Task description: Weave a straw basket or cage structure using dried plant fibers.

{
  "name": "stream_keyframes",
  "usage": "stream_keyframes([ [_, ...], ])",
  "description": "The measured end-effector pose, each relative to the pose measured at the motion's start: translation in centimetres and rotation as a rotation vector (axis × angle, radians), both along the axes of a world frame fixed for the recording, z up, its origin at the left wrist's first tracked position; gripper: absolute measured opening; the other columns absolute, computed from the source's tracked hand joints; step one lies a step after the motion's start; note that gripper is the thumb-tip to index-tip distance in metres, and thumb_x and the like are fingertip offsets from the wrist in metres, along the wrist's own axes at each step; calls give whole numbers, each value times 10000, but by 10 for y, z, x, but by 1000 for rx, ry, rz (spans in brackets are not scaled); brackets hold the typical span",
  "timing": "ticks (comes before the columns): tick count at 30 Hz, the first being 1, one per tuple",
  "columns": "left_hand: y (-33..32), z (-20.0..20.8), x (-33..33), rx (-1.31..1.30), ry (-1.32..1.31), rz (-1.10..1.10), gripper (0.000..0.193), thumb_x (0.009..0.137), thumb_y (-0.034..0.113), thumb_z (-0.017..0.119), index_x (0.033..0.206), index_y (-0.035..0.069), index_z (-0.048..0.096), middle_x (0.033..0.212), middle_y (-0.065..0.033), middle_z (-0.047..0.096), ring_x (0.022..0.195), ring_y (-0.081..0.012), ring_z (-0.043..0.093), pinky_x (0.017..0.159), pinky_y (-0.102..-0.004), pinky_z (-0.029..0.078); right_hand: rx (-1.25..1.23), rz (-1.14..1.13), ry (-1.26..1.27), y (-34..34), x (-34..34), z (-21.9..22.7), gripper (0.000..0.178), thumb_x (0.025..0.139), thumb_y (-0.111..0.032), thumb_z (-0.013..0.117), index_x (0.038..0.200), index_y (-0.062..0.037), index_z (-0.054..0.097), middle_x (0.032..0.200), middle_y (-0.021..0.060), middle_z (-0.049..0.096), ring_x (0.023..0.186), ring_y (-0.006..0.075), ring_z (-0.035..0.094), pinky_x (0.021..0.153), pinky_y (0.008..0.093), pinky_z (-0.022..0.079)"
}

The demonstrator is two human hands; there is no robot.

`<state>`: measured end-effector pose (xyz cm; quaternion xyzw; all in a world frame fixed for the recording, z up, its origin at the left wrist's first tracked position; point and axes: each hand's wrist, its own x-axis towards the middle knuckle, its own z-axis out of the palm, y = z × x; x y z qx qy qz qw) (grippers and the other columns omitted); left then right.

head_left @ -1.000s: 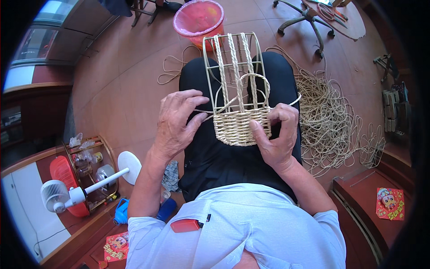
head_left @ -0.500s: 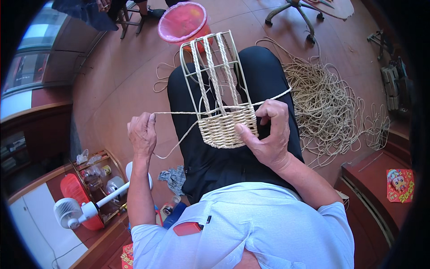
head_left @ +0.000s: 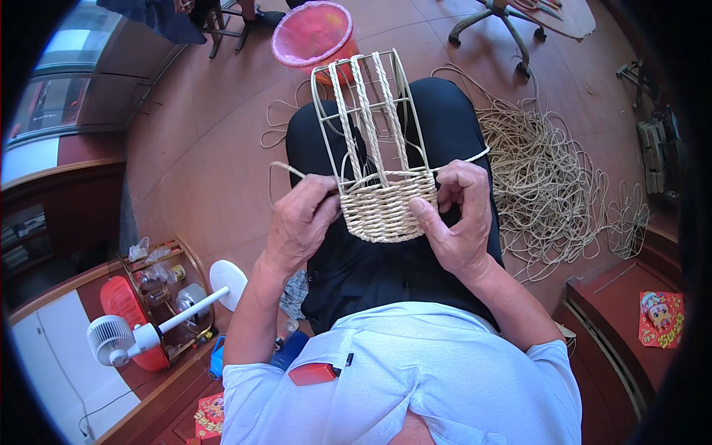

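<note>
A half-woven basket (head_left: 382, 211) rests on my lap, its lower part closely woven from twisted straw-coloured cord. Above the weave rises a bare wire frame (head_left: 414, 111) with three twisted upright strands (head_left: 365, 119). My left hand (head_left: 300, 219) is closed at the basket's left edge, thumb and fingers pinching the cord there; a loose cord end (head_left: 280, 165) sticks out beyond it. On the other side my right hand (head_left: 461, 219) grips the right edge, thumb on the front of the weave and fingers curled behind. Another cord end (head_left: 478, 156) juts out past the right fingers.
A heap of loose cord (head_left: 545, 178) covers the floor to the right. Beyond my knees stands a red bucket (head_left: 315, 33) with a pink liner. A white fan (head_left: 111, 340) and a small rack (head_left: 174, 297) are at left. A wheeled chair base (head_left: 512, 30) is far right.
My left hand has come in from the far left, where it held the cord stretched out, to the basket's left edge. My right hand keeps its grip on the right edge.
</note>
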<state>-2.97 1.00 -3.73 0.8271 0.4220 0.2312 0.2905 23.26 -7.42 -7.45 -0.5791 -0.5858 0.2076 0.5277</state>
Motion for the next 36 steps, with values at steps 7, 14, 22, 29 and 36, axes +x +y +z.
stream_keyframes([
  [7,-4,-9,-3,-48,45,35,52,1055,57,694,1099,31,681,854,-157,689,776,-376,718,690,-435,555,-38,23,266,2,11,-3,399,1009,28,644,1404,-18,600,1429,128,611,783,86,567,710,239,518],
  [14,-11,-12,-16,-151,-56,164,146,1109,91,649,1232,77,726,930,-126,782,800,-247,782,724,-367,581,-140,47,209,4,14,5,390,1018,34,639,1406,-3,643,1316,134,692,741,118,593,693,276,529],
  [22,-4,-47,-166,-139,121,616,208,1144,189,592,1221,87,756,858,13,577,792,-59,547,683,-268,450,-26,59,110,7,11,5,350,1028,62,626,1363,-20,685,1301,170,728,858,175,694,797,302,576],
  [29,25,-82,-347,37,577,966,266,1107,173,592,1280,29,734,1176,-87,782,1078,-239,713,953,-363,543,-3,114,105,10,11,1,342,1055,27,613,1392,-4,664,1360,169,695,908,181,707,808,301,582],
  [36,2,14,-38,-120,66,167,352,1012,18,728,1364,44,728,1318,-119,735,981,-210,744,808,-339,580,7,59,54,8,11,-4,318,1082,-23,608,1394,11,659,1356,169,688,937,186,701,848,318,575],
])
